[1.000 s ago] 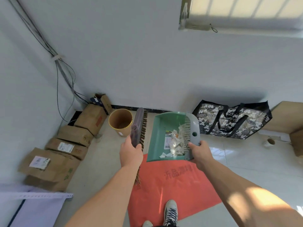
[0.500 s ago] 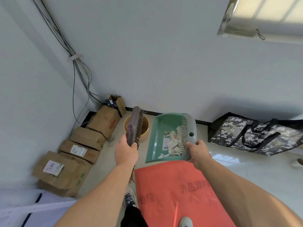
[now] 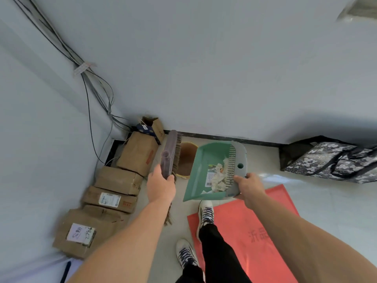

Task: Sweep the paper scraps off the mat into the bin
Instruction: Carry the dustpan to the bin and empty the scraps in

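A: Status?
B: Visible mat (image 3: 255, 231) looks swept; scraps (image 3: 217, 178) sit in dustpan (image 3: 204, 166), right grip (image 3: 250, 186) clenched on its grey edge, left grip (image 3: 161, 185) round brush (image 3: 171, 152).
A: Remaining?
B: Tip pan into bin (image 3: 186, 160), just left of it, nr far wall.

Bare forearms (image 3: 132, 237), black trousers (image 3: 216, 252), white sneakers (image 3: 206, 213) with dark laces.

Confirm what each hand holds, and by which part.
Left hand grips the purple brown-bristled brush around its back, about mid-length. Right hand grips the green plastic dustpan, loaded with white paper scraps, by the near corner of its grey rear rim.
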### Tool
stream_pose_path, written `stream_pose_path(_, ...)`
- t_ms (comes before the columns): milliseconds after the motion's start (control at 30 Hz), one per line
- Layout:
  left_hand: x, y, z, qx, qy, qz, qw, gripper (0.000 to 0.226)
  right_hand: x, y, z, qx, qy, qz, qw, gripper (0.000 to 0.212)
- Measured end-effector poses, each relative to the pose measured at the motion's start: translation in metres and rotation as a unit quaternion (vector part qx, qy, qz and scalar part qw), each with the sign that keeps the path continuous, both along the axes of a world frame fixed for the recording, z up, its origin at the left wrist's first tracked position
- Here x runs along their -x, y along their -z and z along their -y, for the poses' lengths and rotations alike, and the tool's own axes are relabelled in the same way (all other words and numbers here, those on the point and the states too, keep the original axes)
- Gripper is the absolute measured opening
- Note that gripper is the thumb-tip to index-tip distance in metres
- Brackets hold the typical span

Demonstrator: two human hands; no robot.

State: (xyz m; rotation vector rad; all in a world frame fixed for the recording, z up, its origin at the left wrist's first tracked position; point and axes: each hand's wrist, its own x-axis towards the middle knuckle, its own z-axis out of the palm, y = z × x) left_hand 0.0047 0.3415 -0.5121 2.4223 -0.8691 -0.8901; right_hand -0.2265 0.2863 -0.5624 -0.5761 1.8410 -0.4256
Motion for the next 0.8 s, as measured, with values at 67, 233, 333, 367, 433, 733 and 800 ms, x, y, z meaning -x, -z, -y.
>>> stream_pose_path(67,-0.010,0.011,0.019,-0.005,-0.006,-0.002,1.000,0.045,-0.015,0.014,0.021,-0.011,-0.004,0.008,1.000,0.017)
stream_pose_path(233,-0.031,0.052,0.064,-0.049,-0.025,-0.003,0.998,0.048,-0.048,0.059,0.068,-0.060,-0.021,0.008,0.998,0.015)
stream_pose_path(333,-0.044,0.086,0.090,-0.072,-0.032,-0.015,0.997,0.050,-0.069,0.089,0.096,-0.082,-0.038,-0.018,0.996,0.014)
stream_pose_path(367,-0.047,0.097,0.097,-0.081,-0.026,-0.018,0.996,0.051,-0.076,0.099,0.103,-0.091,-0.050,-0.030,0.994,0.014)
stream_pose_path(433,-0.054,0.121,0.108,-0.093,-0.008,-0.021,0.995,0.048,-0.090,0.119,0.115,-0.108,-0.064,-0.039,0.991,0.016)
stream_pose_path(733,-0.082,0.236,0.135,-0.135,0.026,-0.065,0.988,0.039,-0.145,0.198,0.150,-0.167,-0.071,-0.086,0.980,0.013)
stream_pose_path(800,-0.088,0.252,0.135,-0.141,0.029,-0.070,0.987,0.037,-0.154,0.211,0.154,-0.177,-0.073,-0.092,0.977,0.008)
